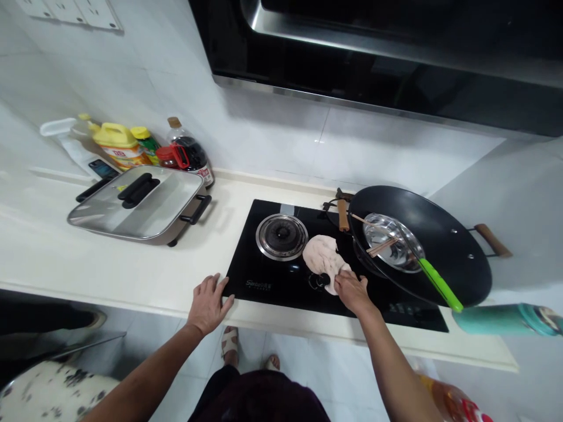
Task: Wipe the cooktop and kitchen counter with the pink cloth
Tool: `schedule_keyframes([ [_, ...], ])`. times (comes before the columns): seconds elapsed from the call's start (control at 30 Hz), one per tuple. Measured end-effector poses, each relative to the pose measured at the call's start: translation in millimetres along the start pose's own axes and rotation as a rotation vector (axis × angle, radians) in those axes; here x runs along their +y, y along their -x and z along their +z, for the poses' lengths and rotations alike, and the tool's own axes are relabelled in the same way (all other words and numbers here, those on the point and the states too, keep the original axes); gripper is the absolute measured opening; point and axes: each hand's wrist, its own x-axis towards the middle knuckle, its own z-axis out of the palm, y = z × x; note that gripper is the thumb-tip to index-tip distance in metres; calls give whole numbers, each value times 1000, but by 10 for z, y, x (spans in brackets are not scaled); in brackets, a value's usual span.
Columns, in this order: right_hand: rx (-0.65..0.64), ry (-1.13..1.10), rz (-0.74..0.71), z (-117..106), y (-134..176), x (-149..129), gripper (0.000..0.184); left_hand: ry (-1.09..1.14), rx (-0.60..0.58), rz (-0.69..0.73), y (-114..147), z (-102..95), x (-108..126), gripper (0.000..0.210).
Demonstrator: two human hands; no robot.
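A pale pinkish cloth (321, 255) lies on the black glass cooktop (246, 266), right of the round left burner (282, 236). My right hand (353, 291) is closed on the near end of this cloth, by the control knob. With fingers spread, my left hand (208, 303) rests flat on the counter's front, its fingertips touching the cooktop's left front corner. A large black wok (444, 240) stands over the right burner. Inside it are a steel bowl (416, 234), wooden chopsticks (380, 247) and a utensil with a green handle (440, 284).
An electric pan with a glass lid (171, 202) sits on the left counter (109, 269). Behind it stand a spray bottle, a yellow jug (116, 140) and a dark sauce bottle (193, 152). A teal flask (497, 319) is at the right end. The range hood (373, 76) overhangs the back.
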Motion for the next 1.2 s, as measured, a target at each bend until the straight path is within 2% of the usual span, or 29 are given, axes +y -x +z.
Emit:
schedule_keyframes([
  [0.17, 15, 20, -140, 71, 255, 15, 33, 1, 9, -2, -1, 29, -15, 55],
  [0.27, 37, 56, -161, 95, 279, 20, 29, 12, 12, -2, 4, 34, -15, 54],
  [0.37, 29, 109, -107, 74, 140, -23, 21, 23, 3, -7, 11, 22, -9, 53],
  [0.53, 5, 75, -7, -112, -319, 22, 19, 47, -4, -20, 18, 11, 5, 54],
  [0.6, 16, 57, 22, -215, -530, 56, 26, 56, -3, -31, 19, 14, 11, 53],
  [0.7, 31, 38, 53, -349, -807, 8, 65, 67, -7, -38, 22, 15, 14, 52],
  [0.77, 19, 50, 42, -405, -924, -113, 87, 71, -8, -39, 24, 11, 14, 52],
  [0.8, 8, 61, 27, -420, -955, -198, 89, 69, -9, -38, 24, 8, 15, 53],
  [0.97, -10, 108, -73, -344, -807, -793, 53, 50, -11, -22, 26, 4, 24, 54],
  [1.1, -6, 82, -224, -83, -416, -1330, 41, 50, -3, -29, 25, 15, 15, 54],
  [1.2, 0, 24, -313, 163, -131, -1626, 38, 54, 8, -20, 21, 17, -1, 53],
])
